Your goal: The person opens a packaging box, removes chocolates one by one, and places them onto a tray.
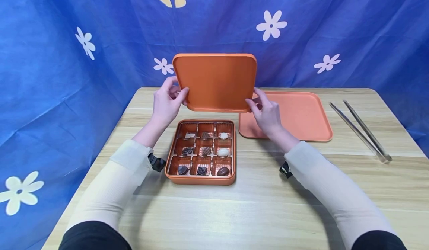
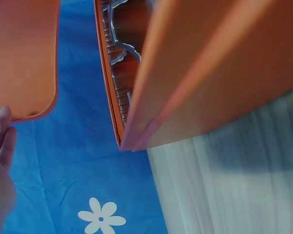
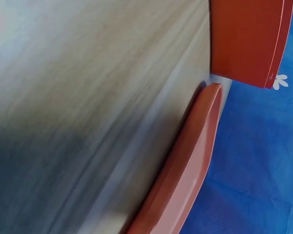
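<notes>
Both hands hold up an orange box lid (image 1: 216, 82), tilted so its hollow inside faces the head camera. My left hand (image 1: 167, 100) pinches its lower left edge, thumb on the inside. At the lower right corner my right hand (image 1: 267, 112) grips it the same way. Below and nearer stands the open orange box (image 1: 201, 180), its divided clear insert holding several chocolates, dark, brown and white, one to a compartment. In the left wrist view the lid (image 2: 24, 53) and fingers of the left hand (image 2: 2, 146) show beyond the box wall (image 2: 224, 73).
A pink tray (image 1: 291, 116) lies at the back, right of the box, partly behind the right hand. Metal tongs (image 1: 365, 131) rest at the table's right side, arms spread. The wooden table (image 1: 214, 216) meets a blue flowered curtain (image 1: 214, 15) at its back edge.
</notes>
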`<state>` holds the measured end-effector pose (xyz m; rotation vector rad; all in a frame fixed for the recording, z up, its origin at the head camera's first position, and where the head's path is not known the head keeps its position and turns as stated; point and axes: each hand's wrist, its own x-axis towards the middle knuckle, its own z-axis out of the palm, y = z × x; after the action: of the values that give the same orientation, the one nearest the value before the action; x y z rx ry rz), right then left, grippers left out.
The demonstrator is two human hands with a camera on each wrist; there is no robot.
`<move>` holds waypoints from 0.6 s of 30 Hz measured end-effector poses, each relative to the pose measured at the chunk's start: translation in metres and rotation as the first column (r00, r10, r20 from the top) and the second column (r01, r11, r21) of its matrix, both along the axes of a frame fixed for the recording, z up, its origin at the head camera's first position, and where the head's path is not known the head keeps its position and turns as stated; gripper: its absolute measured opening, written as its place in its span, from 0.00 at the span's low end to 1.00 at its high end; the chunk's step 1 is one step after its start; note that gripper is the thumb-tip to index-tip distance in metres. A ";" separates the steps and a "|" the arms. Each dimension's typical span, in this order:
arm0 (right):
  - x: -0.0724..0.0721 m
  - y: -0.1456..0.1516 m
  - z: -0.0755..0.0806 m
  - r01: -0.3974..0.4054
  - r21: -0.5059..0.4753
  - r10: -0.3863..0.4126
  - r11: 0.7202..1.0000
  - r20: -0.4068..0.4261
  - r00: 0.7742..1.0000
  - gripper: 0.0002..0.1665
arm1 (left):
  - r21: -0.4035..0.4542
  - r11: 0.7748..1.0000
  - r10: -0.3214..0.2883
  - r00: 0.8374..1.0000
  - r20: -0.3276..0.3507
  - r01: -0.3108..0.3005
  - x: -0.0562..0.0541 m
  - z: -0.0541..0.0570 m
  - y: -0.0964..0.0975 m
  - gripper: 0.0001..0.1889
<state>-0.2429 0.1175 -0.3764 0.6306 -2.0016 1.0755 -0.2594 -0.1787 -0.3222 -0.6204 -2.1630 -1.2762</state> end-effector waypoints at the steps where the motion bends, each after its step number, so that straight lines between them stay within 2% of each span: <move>1: 0.000 -0.001 0.001 -0.002 -0.008 0.003 1.000 0.013 1.000 0.19 | -0.015 1.000 0.006 1.000 -0.009 -0.006 0.000 0.000 -0.001 0.16; 5: -0.001 -0.004 0.005 -0.005 -0.035 0.008 0.999 0.097 0.995 0.19 | -0.082 0.996 0.021 0.999 -0.032 -0.024 -0.001 -0.003 -0.003 0.27; 10: -0.006 -0.010 0.010 0.010 -0.105 0.016 0.994 0.242 0.970 0.22 | -0.117 0.993 -0.018 1.000 0.001 0.018 -0.004 -0.008 -0.006 0.40; 14: -0.014 -0.015 0.008 0.017 -0.141 0.031 0.990 0.333 0.942 0.26 | -0.129 0.991 -0.023 0.999 0.026 0.026 -0.007 -0.012 -0.010 0.43; 18: -0.023 -0.020 0.003 0.011 -0.134 0.042 0.991 0.387 0.921 0.30 | -0.147 0.989 -0.004 0.999 0.046 0.011 -0.011 -0.017 -0.017 0.42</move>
<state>-0.2657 0.0979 -0.3733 0.3821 -2.2345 1.4210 -0.2700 -0.1953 -0.3395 -0.6650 -2.3096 -1.1527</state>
